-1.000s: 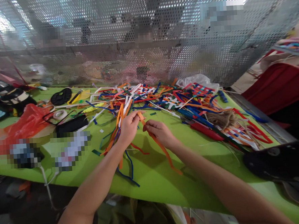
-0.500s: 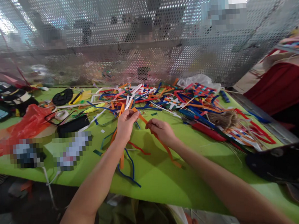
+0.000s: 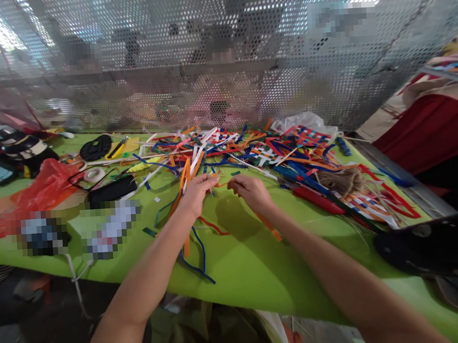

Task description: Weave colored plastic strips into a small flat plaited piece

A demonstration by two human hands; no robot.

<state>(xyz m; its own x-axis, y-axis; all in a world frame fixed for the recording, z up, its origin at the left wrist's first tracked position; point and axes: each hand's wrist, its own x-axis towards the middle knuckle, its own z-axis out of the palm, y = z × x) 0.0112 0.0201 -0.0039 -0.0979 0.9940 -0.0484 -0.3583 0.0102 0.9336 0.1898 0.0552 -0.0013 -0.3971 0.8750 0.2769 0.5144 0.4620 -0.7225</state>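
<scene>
My left hand [image 3: 199,191] is closed in a pinch on a bundle of strips, with a bit of orange at its fingertips. Orange strips [image 3: 183,182] and white strips [image 3: 197,160] rise behind it, and blue strips [image 3: 201,251] hang below onto the green table [image 3: 243,274]. Just to the right, my right hand [image 3: 249,191] is closed on an orange strip [image 3: 271,228]. Its lower end trails out beneath the wrist, and a thin piece shows between the two hands. A red strip [image 3: 216,226] lies below my left hand.
A pile of coloured strips with woven pieces [image 3: 266,155] lies behind the hands. At left are a red plastic bag [image 3: 45,185], a tape roll [image 3: 94,174] and a black case [image 3: 112,191]. Brown twine [image 3: 340,181] sits at right. A perforated metal screen [image 3: 192,85] stands behind.
My right hand has shifted slightly right and up, its fingers curled further over the orange strip. My left hand has tilted right, and less of the orange strip shows between the hands.
</scene>
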